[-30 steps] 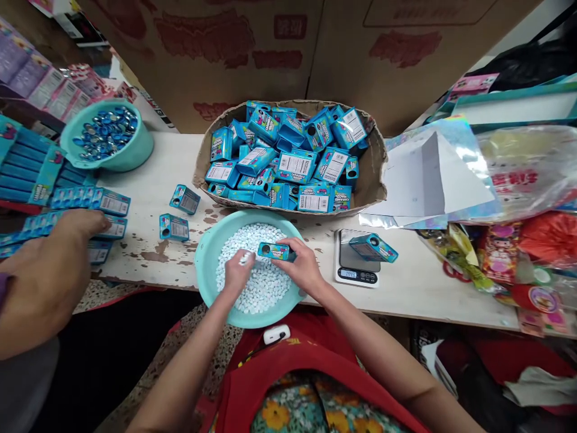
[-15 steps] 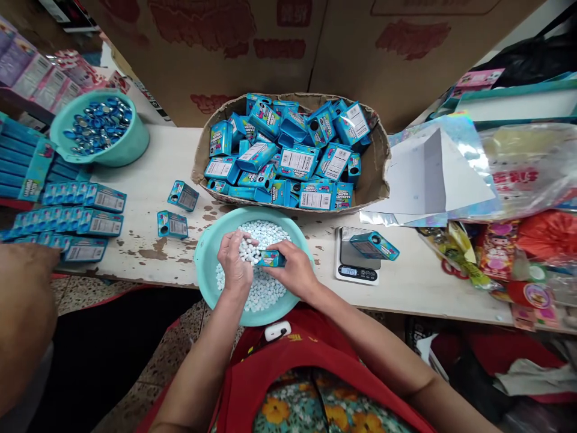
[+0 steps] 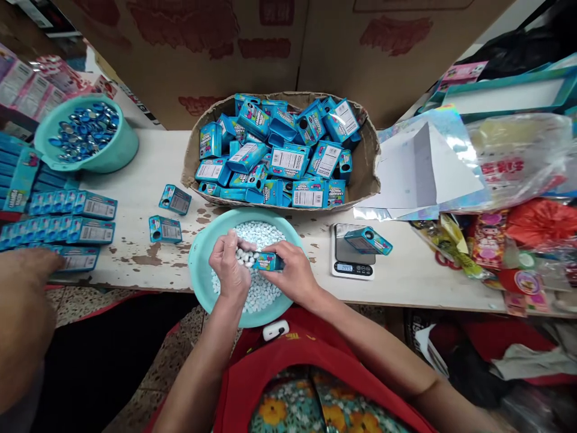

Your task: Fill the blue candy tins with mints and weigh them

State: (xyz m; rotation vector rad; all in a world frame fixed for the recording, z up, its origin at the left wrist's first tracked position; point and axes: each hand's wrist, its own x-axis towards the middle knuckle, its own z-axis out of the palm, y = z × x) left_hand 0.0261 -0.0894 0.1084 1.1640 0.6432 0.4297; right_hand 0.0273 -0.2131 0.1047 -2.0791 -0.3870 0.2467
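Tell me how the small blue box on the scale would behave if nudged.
The box lies on its long side on the scale, so it probably slides rather than rolls. It looks small and thin-walled, so likely light and easy to knock off the scale's edge. Its flat glossy faces may be a little slippery.

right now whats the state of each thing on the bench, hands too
left hand: cupped, holding white pellets against the small blue box
right hand: fingers shut on the small blue box
small blue box: on its side above the teal basin
teal basin: part full of white pellets
cardboard basket: heaped with blue boxes
scale: display lit, one blue box lying on it
teal bowl: full of blue caps
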